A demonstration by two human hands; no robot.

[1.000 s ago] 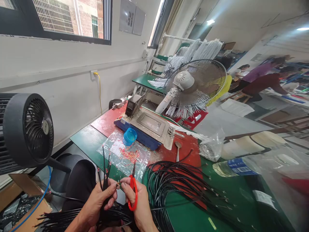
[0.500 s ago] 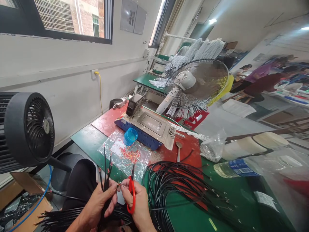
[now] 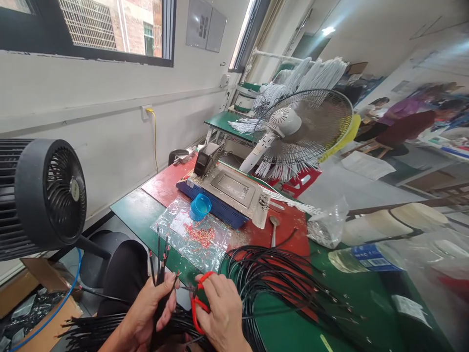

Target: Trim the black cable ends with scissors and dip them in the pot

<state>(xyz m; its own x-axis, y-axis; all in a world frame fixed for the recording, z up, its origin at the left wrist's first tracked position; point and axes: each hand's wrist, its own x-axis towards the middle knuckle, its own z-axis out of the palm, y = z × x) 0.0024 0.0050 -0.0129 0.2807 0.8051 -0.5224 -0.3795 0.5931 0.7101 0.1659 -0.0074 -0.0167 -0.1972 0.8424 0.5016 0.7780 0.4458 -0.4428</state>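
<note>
My left hand [image 3: 146, 313] is closed round a bundle of black cables [image 3: 159, 264] whose stripped ends stick up above the fingers. My right hand [image 3: 222, 313] grips small red-handled scissors [image 3: 198, 300], with the handles open and the blades pointed left toward one cable end by my left thumb. More black cable lengths [image 3: 91, 330] trail across my lap at the bottom left. A large loose coil of black cable [image 3: 278, 283] lies on the green table just right of my right hand.
A clear plastic sheet [image 3: 190, 237] with red wire scraps and a blue cup [image 3: 200, 207] lies ahead, in front of a blue-and-grey machine [image 3: 227, 193]. A black fan [image 3: 47, 195] stands left, a white fan [image 3: 300, 129] behind. A plastic bottle [image 3: 362, 259] lies right. People work at far right.
The scissors have swung from pointing up to pointing left, handles spread, and my right hand has turned over them. The left hand keeps its hold on the cables.
</note>
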